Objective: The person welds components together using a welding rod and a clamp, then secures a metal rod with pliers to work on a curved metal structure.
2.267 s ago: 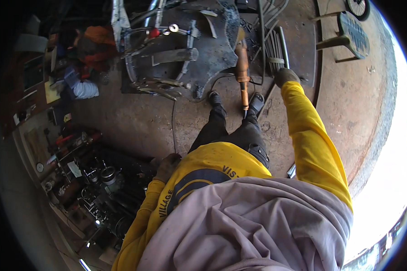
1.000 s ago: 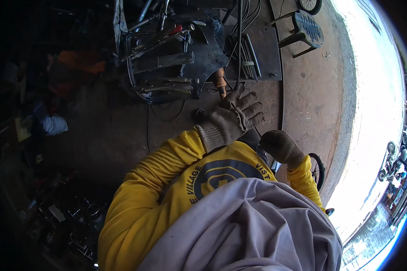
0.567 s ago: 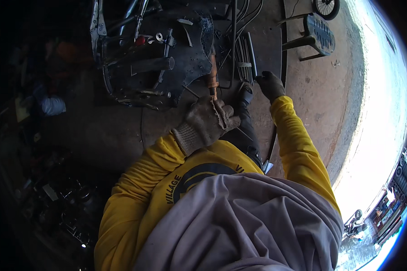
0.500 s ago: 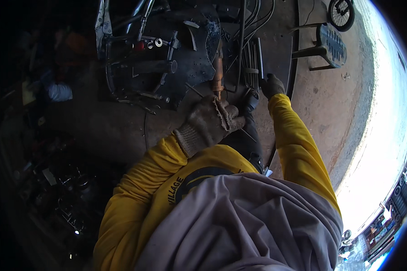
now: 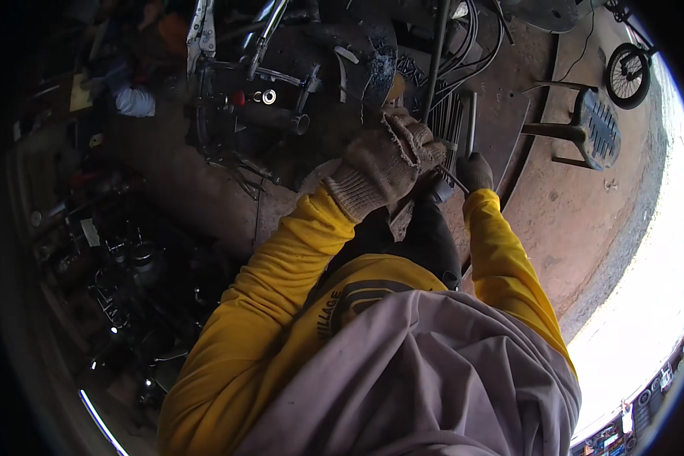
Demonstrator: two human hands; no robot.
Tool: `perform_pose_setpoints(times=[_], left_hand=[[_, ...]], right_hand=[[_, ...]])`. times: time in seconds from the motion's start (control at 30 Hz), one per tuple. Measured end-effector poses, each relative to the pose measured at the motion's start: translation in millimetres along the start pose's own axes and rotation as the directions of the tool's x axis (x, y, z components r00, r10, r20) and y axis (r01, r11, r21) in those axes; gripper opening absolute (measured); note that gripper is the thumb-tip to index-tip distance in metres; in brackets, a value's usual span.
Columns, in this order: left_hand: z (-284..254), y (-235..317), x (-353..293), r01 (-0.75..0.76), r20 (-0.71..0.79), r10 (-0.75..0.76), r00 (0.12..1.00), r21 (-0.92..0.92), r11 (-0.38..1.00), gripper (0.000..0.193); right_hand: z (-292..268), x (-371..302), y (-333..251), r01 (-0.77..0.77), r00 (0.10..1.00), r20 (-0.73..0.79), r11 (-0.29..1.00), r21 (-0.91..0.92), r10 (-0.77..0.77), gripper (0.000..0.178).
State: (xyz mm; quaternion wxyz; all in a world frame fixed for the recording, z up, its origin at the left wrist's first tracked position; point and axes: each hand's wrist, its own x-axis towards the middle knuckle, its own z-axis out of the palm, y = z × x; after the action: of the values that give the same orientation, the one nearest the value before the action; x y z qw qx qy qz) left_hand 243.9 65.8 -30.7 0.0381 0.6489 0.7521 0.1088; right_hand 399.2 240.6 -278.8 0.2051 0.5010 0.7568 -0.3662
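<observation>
Both my hands wear brown knit gloves. My left hand [image 5: 391,156] is closed round a thin metal rod [image 5: 454,179], whose end sticks out on the right side of the fist. Just beyond that hand, an orange-brown cylindrical object [image 5: 395,88] shows only in part, the glove hiding the rest. My right hand [image 5: 476,172], further right, has its fingers closed at the near end of a straight grey metal bar [image 5: 473,121] that points away from me. Beside this bar lies a bundle of thin rods [image 5: 450,121].
A welded metal frame [image 5: 281,76] stands at the far left on a dark metal sheet. Cables [image 5: 498,45] loop at the back. A plastic stool [image 5: 600,129] and a bicycle wheel [image 5: 628,76] are at the right. Dark machine parts [image 5: 140,258] crowd the left.
My view has shifted, so the surroundings sit lower and further right. My left hand has moved forward, nearer my right hand and over the orange-brown object. Both hands keep their grip.
</observation>
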Motion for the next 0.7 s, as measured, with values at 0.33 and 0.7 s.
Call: perform_pose_setpoints(times=[0.33, 0.7], left_hand=[[-6.3, -60.5, 51.4, 0.720, 0.009, -0.740, 0.673, 0.220, 0.658, 0.043], [-17.2, -45.2, 62.9, 0.758, 0.126, -0.839, 0.530, 0.373, 0.535, 0.055]], right_hand=[[-8.3, -96.7, 116.4, 0.212, 0.967, -0.239, 0.812, 0.543, -0.092, 0.031], [-35.9, -77.5, 111.2, 0.062, 0.998, -0.055, 0.784, 0.618, -0.035, 0.033]])
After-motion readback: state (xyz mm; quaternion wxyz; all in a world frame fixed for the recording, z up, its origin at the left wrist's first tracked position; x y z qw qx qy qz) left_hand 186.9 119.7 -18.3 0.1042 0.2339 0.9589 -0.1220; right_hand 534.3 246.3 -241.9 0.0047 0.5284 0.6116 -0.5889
